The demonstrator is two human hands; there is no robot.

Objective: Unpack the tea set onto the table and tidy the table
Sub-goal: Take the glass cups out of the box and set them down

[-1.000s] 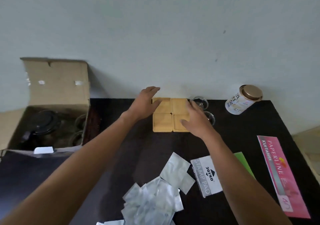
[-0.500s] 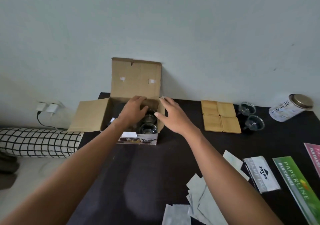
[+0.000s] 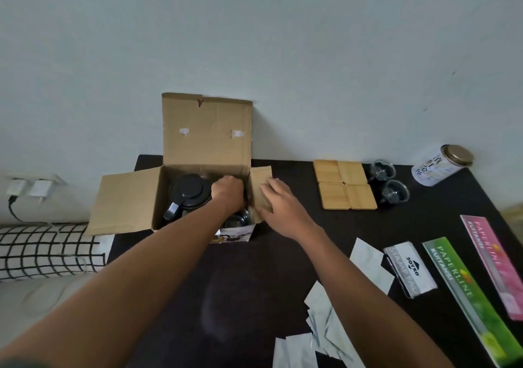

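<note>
An open cardboard box (image 3: 206, 132) stands at the table's back left. Inside it are a black-lidded teapot (image 3: 188, 190) and a glass cup (image 3: 237, 221) near the front wall. My left hand (image 3: 227, 192) reaches down into the box beside the teapot with its fingers curled; what is under them is hidden. Flat on the box's right flap (image 3: 261, 175) rests my right hand (image 3: 278, 206), fingers extended. To the right, several wooden coasters (image 3: 345, 183) lie in a square, with two glass cups (image 3: 382, 169) (image 3: 394, 192) beside them.
A white tin with a gold lid (image 3: 441, 166) stands at the back right. A stamp pad box (image 3: 410, 271), green (image 3: 467, 297) and pink (image 3: 495, 260) Paperline packs and loose white papers (image 3: 325, 319) lie in front. A checked cushion (image 3: 42, 251) sits left of the table.
My hands left the coasters and moved left to the box as the view swung that way. The left hand has gone deeper into the box; the right has settled on the flap.
</note>
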